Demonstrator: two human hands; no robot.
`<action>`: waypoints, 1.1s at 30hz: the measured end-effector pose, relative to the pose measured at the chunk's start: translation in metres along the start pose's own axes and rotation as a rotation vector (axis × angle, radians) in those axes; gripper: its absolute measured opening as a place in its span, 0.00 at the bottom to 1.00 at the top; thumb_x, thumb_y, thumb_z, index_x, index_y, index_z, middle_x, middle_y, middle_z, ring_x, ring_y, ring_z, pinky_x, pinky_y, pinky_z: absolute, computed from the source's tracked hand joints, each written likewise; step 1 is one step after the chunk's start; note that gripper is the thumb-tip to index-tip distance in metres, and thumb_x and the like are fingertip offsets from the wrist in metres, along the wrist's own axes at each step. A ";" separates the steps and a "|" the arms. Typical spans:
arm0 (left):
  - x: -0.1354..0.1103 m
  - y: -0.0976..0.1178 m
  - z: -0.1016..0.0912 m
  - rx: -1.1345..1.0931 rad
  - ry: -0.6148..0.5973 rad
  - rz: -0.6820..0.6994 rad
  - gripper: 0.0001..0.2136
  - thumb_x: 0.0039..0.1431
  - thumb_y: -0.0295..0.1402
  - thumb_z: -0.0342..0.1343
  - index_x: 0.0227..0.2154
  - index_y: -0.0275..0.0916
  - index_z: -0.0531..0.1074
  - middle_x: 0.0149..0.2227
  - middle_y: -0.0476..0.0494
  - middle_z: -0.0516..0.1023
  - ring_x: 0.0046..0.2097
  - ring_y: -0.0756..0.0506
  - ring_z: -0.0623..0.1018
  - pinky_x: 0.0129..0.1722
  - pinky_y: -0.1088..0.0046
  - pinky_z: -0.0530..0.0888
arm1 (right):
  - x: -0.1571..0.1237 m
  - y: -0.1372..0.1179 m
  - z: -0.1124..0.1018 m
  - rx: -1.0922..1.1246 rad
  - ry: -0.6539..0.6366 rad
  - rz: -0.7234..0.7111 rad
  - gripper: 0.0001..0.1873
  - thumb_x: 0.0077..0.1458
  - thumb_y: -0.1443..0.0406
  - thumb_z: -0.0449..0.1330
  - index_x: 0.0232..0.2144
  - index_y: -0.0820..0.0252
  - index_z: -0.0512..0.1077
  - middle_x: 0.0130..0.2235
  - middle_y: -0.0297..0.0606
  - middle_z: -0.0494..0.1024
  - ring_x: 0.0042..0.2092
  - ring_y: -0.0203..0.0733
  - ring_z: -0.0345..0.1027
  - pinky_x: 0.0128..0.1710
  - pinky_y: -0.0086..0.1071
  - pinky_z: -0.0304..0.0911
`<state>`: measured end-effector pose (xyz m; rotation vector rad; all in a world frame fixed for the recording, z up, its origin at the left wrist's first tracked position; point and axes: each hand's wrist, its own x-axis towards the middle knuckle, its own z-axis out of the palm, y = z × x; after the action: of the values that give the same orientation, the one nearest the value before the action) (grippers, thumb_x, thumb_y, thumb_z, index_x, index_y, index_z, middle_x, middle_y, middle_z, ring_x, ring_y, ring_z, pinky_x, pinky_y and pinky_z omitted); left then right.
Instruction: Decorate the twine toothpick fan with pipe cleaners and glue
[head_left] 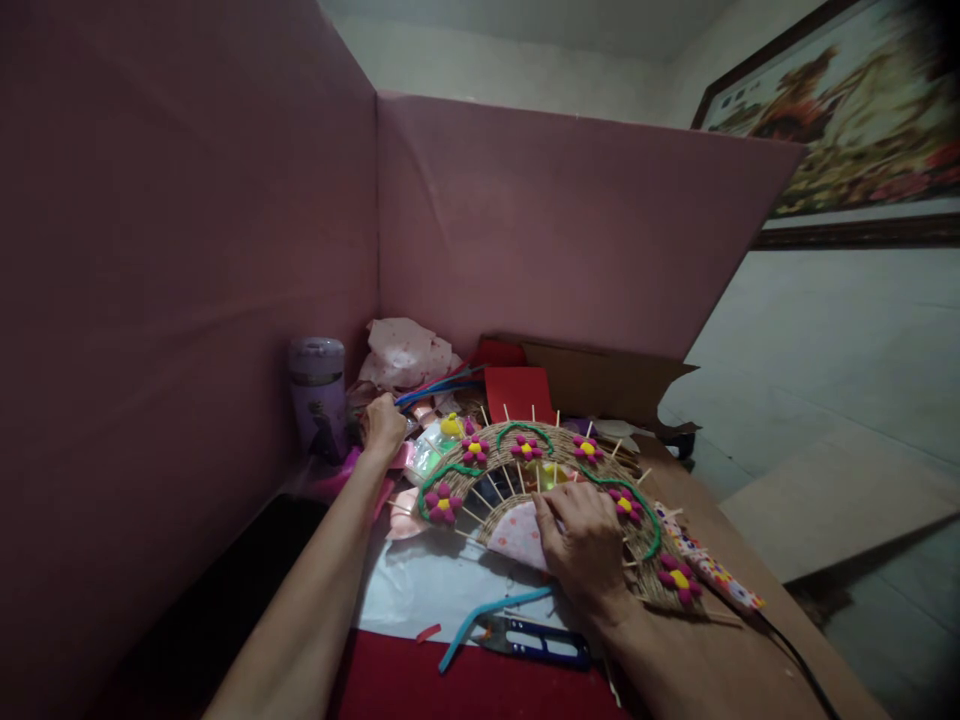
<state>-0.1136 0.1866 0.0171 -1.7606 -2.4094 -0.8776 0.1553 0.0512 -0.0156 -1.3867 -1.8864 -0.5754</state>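
My right hand [585,535] is closed on the inner part of a half-round woven fan [568,437], thumb by its pink patterned fabric centre [516,535]. Thin wooden sticks radiate through the twine, which carries magenta flowers with yellow middles and curled green pipe cleaners [646,520]. Farther back on the left, my left hand [384,425] is closed among craft supplies, its fingertips hidden. The ends of a bundle of blue and pink pipe cleaners [442,385] meet that hand; whether it grips them is unclear.
In front lie a bent blue pipe cleaner [484,612] and dark blue thread snips [536,640]. A purple lidded tumbler [319,400] stands left. Behind are red sheets [517,393] and cardboard [600,385], with pink panels [562,230] at the back and left. A flower-patterned tool with a black cord [709,565] lies right.
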 end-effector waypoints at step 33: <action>0.029 0.033 0.012 0.149 -0.076 0.114 0.16 0.51 0.25 0.47 0.40 0.36 0.76 0.39 0.31 0.77 0.42 0.38 0.75 0.36 0.66 0.70 | 0.001 -0.003 -0.001 0.031 0.007 0.005 0.14 0.58 0.63 0.52 0.22 0.58 0.68 0.26 0.37 0.69 0.33 0.42 0.58 0.36 0.36 0.49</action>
<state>-0.0918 0.2243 0.0305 -1.8852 -2.3220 -0.6137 0.1523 0.0499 -0.0138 -1.3679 -1.8774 -0.5462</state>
